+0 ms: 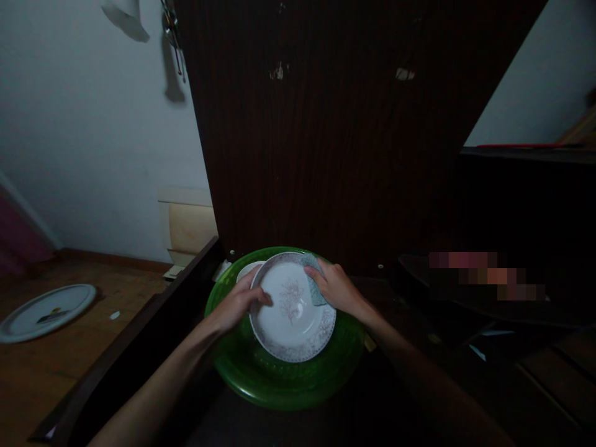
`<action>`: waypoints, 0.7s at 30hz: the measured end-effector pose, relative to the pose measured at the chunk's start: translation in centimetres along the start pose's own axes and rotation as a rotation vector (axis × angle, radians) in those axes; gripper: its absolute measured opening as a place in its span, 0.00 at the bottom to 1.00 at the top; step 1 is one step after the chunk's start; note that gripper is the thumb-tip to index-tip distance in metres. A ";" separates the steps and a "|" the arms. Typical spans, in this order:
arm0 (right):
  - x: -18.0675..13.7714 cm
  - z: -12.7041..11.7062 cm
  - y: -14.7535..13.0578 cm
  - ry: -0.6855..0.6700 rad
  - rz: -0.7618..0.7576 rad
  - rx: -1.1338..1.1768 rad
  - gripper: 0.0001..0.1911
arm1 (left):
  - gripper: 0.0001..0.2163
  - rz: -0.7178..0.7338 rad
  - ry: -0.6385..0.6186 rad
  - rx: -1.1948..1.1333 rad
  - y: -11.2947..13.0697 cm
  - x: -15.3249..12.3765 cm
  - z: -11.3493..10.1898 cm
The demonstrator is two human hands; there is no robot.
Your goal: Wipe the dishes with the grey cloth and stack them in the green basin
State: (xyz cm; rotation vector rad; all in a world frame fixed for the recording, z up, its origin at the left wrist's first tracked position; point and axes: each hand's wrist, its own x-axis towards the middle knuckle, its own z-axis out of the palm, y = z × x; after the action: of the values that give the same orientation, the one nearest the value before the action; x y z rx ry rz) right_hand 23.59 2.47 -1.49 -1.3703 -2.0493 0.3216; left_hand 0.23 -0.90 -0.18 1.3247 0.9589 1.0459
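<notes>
A white plate (292, 316) with a pink flower print and a patterned rim is held tilted over a green plastic basin (279, 379). My left hand (239, 304) grips the plate's left rim, thumb on its face. My right hand (336, 287) is closed on a pale green cloth (315, 280) and presses it against the plate's upper right edge. Another white dish (245, 271) shows partly behind the plate, inside the basin.
The basin rests on a dark surface before a tall dark wooden panel (335, 124). A large white round tray (44, 311) lies on the wooden floor at the left. A light wooden board (189, 226) leans on the white wall. Dark furniture fills the right side.
</notes>
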 end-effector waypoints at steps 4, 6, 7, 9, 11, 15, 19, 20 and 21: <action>0.6 -1.6 -0.4 -0.125 -0.128 -0.014 0.13 | 0.15 -0.113 -0.104 0.074 1.0 0.9 -0.5; 1.2 -2.3 -1.0 -0.181 -0.199 -0.030 0.13 | 0.15 -0.122 -0.164 0.161 1.7 1.7 -0.6; 1.4 -2.6 -1.3 -0.199 -0.227 -0.037 0.12 | 0.15 -0.098 -0.207 0.213 2.0 2.1 -0.5; 1.9 -2.8 -1.8 -0.210 -0.259 -0.047 0.12 | 0.15 -0.001 -0.279 0.304 2.4 2.8 -0.3; 2.1 -2.5 -2.0 -0.179 -0.247 -0.060 0.12 | 0.15 0.120 -0.271 0.382 2.4 3.3 -0.1; 2.0 -1.4 -1.8 -0.031 -0.140 -0.092 0.11 | 0.18 0.244 -0.079 0.502 2.0 3.5 0.2; 1.4 -0.6 -1.6 0.086 -0.036 -0.051 0.11 | 0.19 0.253 0.026 0.455 2.2 2.8 0.3; 1.1 -0.4 -1.7 0.112 -0.016 -0.033 0.12 | 0.19 0.251 0.043 0.433 2.2 2.6 0.4; 0.9 -0.2 -1.7 0.143 0.007 -0.017 0.13 | 0.19 0.251 0.063 0.416 2.3 2.4 0.5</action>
State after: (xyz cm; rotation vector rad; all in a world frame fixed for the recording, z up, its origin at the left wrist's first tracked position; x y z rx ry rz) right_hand 22.29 2.49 -0.10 -1.3709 -1.9343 0.2034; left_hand 1.24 1.23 2.24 1.7996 1.1182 1.1192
